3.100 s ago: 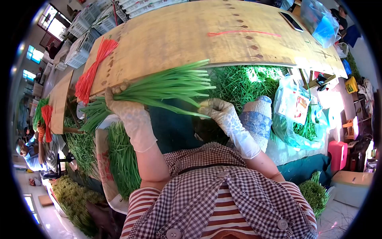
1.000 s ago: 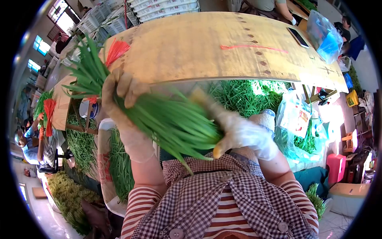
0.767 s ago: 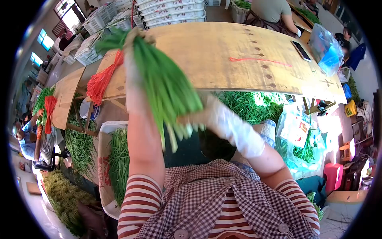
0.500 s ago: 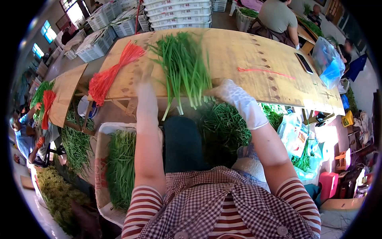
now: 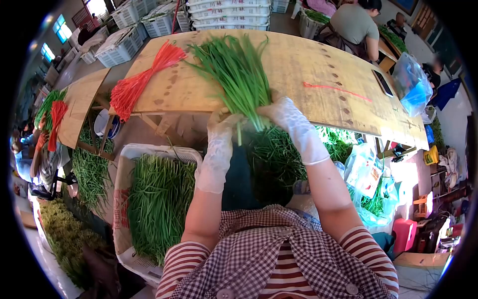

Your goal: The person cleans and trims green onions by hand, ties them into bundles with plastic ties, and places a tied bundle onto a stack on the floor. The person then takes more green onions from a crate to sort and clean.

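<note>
A bunch of long green stalks (image 5: 238, 70) lies on the wooden table (image 5: 294, 55), its pale cut ends reaching over the front edge. My gloved left hand (image 5: 221, 124) is closed against the left side of those ends. On their right side, my gloved right hand (image 5: 276, 109) presses in with its fingers bent round the stalks. A bundle of red ties (image 5: 144, 82) rests on the table to the left. To the right, a thin red strand (image 5: 338, 90) lies alone on the wood.
A white basket (image 5: 119, 199) of green stalks stands at the lower left. Loose greens (image 5: 279, 159) lie below the table edge. A phone (image 5: 382, 83) and a blue plastic bag (image 5: 412, 84) are at the right. A co-worker (image 5: 353, 27) sits beyond the table; another is at far left.
The bunch went from being held in the air onto the table, where its ends are now closer together. My left hand has moved right, onto the ends. The view has shifted.
</note>
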Motion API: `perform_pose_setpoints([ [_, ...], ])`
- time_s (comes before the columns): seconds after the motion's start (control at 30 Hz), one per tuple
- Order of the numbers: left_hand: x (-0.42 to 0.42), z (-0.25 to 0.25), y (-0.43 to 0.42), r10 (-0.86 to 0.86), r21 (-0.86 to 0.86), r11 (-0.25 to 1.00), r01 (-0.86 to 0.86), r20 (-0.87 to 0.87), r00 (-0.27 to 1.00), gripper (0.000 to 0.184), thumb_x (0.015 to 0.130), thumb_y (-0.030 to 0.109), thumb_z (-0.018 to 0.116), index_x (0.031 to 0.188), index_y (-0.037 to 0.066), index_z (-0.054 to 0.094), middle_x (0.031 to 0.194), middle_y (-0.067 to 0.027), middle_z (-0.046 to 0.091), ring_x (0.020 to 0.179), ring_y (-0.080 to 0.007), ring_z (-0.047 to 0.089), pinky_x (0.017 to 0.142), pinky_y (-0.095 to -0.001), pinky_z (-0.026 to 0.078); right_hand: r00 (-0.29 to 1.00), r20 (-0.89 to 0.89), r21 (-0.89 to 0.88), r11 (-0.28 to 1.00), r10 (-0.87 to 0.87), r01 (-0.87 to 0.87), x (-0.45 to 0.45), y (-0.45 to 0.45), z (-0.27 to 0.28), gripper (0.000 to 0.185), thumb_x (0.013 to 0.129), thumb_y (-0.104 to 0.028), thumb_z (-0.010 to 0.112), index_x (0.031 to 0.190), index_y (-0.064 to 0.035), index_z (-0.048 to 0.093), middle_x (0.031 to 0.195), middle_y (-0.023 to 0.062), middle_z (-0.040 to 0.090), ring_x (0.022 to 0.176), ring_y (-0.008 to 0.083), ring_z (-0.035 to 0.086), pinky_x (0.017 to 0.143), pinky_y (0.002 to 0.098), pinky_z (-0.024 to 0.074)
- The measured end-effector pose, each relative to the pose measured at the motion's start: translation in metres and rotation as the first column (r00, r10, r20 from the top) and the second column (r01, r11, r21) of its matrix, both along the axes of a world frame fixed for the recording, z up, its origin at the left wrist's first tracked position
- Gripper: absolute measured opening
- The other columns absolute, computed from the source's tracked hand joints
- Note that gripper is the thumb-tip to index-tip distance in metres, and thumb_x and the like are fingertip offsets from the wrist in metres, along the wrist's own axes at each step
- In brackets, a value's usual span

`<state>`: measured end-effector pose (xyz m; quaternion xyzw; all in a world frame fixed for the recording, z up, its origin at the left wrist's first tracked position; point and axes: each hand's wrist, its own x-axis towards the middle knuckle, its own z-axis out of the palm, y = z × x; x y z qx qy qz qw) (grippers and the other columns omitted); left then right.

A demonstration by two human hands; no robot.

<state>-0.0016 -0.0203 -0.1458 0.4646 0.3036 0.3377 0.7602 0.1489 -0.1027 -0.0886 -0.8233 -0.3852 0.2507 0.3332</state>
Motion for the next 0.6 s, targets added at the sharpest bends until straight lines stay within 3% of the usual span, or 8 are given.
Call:
perform_pose_setpoints([
  [0.07, -0.007, -0.021, 0.009, -0.104, -0.191, 0.971, 0.147, 0.215, 0.971, 0.019, 0.091, 0.015, 0.056, 0.101, -0.002, 0.055, 0.088, -0.0150, 0.060, 0.067, -0.0240, 0.062, 0.066, -0.0299, 0.054, 0.993, -0.108, 0.075, 0.997, 0.041, -0.033, 0.009, -0.021, 0.005, 0.070, 0.076, -0.023, 0.070, 0.134, 0.0048, 0.043, 0.116, 0.0215, 0.063, 0.108, 0.0249, 0.060, 0.095, 0.0321, 0.0451],
  [0.1, -0.001, -0.026, 0.009, -0.012, -0.430, 0.901, 0.058, 0.109, 0.994, 0.017, 0.091, 0.012, 0.053, 0.104, 0.001, 0.054, 0.086, -0.0130, 0.060, 0.070, -0.0262, 0.062, 0.066, -0.0289, 0.053, 0.987, -0.159, 0.131, 0.991, 0.037, -0.016, 0.020, -0.025, -0.014, 0.066, 0.080, -0.022, 0.065, 0.135, 0.0042, 0.041, 0.121, 0.0270, 0.058, 0.113, 0.0332, 0.058, 0.098, 0.0350, 0.0435],
  [0.2, -0.001, 0.010, -0.019, 0.042, -0.478, 0.878, 0.027, 0.133, 0.990, 0.022, 0.091, 0.016, 0.056, 0.108, 0.003, 0.055, 0.092, -0.0122, 0.061, 0.081, -0.0260, 0.062, 0.075, -0.0342, 0.052, 0.993, -0.097, 0.265, 0.961, -0.061, 0.084, 0.026, -0.025, -0.042, 0.067, 0.081, -0.023, 0.065, 0.136, 0.0047, 0.039, 0.120, 0.0273, 0.058, 0.115, 0.0340, 0.056, 0.099, 0.0360, 0.0432],
  [0.23, 0.004, 0.007, -0.019, -0.040, -0.436, 0.895, 0.092, 0.126, 0.991, 0.030, 0.090, 0.023, 0.058, 0.113, 0.004, 0.057, 0.103, -0.0102, 0.061, 0.093, -0.0228, 0.059, 0.086, -0.0401, 0.048, 0.993, 0.024, 0.114, 0.987, -0.115, 0.112, 0.012, -0.023, -0.035, 0.063, 0.083, -0.022, 0.064, 0.134, 0.0059, 0.040, 0.116, 0.0296, 0.059, 0.113, 0.0368, 0.057, 0.097, 0.0384, 0.0452],
  [0.27, 0.008, 0.004, -0.022, -0.068, -0.340, 0.936, 0.089, 0.073, 0.995, 0.032, 0.090, 0.024, 0.060, 0.114, 0.004, 0.058, 0.106, -0.0097, 0.061, 0.095, -0.0215, 0.059, 0.088, -0.0393, 0.047, 0.995, 0.083, 0.055, 0.997, -0.058, 0.054, -0.013, -0.030, -0.009, 0.061, 0.086, -0.012, 0.063, 0.137, 0.0060, 0.036, 0.120, 0.0243, 0.059, 0.109, 0.0245, 0.059, 0.095, 0.0298, 0.0442],
  [0.33, 0.014, 0.003, -0.028, -0.109, -0.135, 0.985, 0.103, -0.039, 0.993, 0.036, 0.088, 0.027, 0.063, 0.116, 0.004, 0.059, 0.113, -0.0088, 0.061, 0.099, -0.0190, 0.058, 0.092, -0.0377, 0.045, 0.991, 0.132, 0.214, 0.977, -0.006, -0.022, -0.023, -0.030, -0.031, 0.057, 0.087, -0.012, 0.061, 0.136, 0.0068, 0.038, 0.118, 0.0253, 0.059, 0.108, 0.0251, 0.059, 0.094, 0.0307, 0.0449],
  [0.5, 0.005, 0.005, -0.038, -0.214, -0.257, 0.940, 0.226, 0.074, 0.974, 0.035, 0.086, 0.021, 0.067, 0.116, 0.004, 0.059, 0.110, -0.0076, 0.062, 0.100, -0.0175, 0.059, 0.086, -0.0335, 0.048, 0.880, -0.469, 0.239, 0.970, 0.075, 0.044, -0.040, -0.065, -0.043, 0.048, 0.094, -0.016, 0.053, 0.135, 0.0053, 0.042, 0.124, 0.0218, 0.057, 0.117, 0.0259, 0.053, 0.100, 0.0317, 0.0392],
  [0.6, 0.012, -0.008, -0.040, -0.275, -0.435, 0.834, 0.340, 0.207, 0.939, 0.032, 0.086, 0.018, 0.067, 0.113, 0.004, 0.060, 0.108, -0.0082, 0.063, 0.095, -0.0190, 0.060, 0.082, -0.0345, 0.051, 0.995, -0.068, 0.191, 0.980, 0.072, -0.058, -0.050, -0.076, -0.040, 0.046, 0.092, -0.022, 0.052, 0.133, 0.0001, 0.047, 0.123, 0.0260, 0.056, 0.119, 0.0383, 0.051, 0.099, 0.0378, 0.0414],
])
